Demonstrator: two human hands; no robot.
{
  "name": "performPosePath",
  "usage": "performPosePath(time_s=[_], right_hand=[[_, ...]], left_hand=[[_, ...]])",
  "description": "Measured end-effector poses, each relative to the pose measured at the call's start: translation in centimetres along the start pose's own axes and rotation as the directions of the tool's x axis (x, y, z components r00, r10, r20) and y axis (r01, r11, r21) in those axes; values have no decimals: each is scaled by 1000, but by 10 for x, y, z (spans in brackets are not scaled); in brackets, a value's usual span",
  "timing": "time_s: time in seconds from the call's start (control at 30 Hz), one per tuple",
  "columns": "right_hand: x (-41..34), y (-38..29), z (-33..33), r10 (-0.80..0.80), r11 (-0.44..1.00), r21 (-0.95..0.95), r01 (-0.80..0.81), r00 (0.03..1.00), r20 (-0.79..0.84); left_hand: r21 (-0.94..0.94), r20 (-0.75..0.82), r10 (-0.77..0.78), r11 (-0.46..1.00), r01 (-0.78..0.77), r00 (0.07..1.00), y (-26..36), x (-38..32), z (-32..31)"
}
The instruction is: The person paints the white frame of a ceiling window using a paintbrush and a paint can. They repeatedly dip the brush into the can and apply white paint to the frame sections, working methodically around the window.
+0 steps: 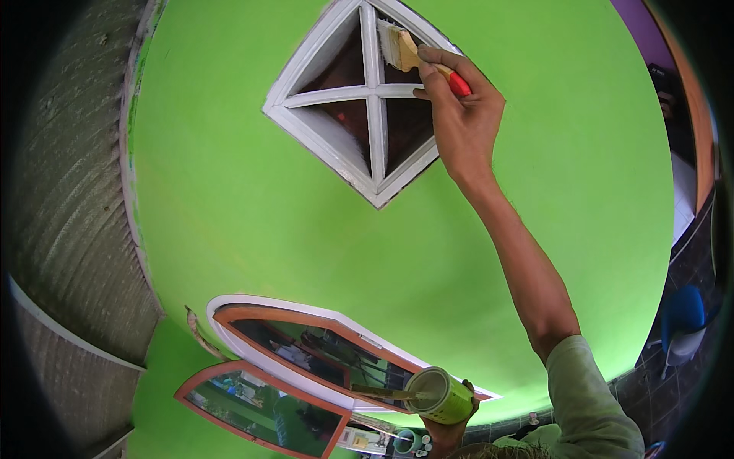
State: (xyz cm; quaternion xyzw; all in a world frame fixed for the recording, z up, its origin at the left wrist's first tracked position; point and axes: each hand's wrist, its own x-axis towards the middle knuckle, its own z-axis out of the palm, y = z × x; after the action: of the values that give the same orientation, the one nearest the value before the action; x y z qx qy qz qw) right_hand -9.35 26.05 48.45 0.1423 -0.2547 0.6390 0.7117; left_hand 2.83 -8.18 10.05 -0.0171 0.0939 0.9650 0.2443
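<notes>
My right hand (467,109) grips a flat paintbrush (410,50) by its wooden handle, which ends in a red tip. White-coated bristles lie against the upper part of a white diamond-shaped frame (327,146) with crossed bars, set in a green wall (344,246). Dark recesses show behind the bars. Low in the picture, my left hand (450,427) holds a green paint can (450,401) from beneath and the side. Its inside is pale with paint. A wooden stick (381,392) rests in the can and juts out to the left over the rim.
Below the frame, an orange-brown window casement (264,404) stands open from its white-bordered opening (275,300). Corrugated roofing (74,143) runs along the left. A blue chair (682,315) stands on dark floor tiles at right. A bucket (406,440) is far below.
</notes>
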Motion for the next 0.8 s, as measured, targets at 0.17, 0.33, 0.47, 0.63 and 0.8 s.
performPosePath(time_s=[0.17,0.33,0.47,0.63,0.8], right_hand=[[22,1,11,-15,1000,-12,15,1000,-4],[1,-10,-2,14,991,135,-14,1000,0],[9,1,-2,33,994,-100,-31,999,10],[19,-11,-5,58,992,115,-58,998,8],[25,-32,-21,-15,990,-140,15,1000,2]], left_hand=[[6,17,-16,1000,16,1000,0,4,3],[-17,18,-10,1000,10,1000,2,4,0],[-29,22,-21,999,22,1000,1,5,-2],[-42,47,-23,999,25,999,3,5,-3],[-71,89,-26,997,33,996,2,5,-8]])
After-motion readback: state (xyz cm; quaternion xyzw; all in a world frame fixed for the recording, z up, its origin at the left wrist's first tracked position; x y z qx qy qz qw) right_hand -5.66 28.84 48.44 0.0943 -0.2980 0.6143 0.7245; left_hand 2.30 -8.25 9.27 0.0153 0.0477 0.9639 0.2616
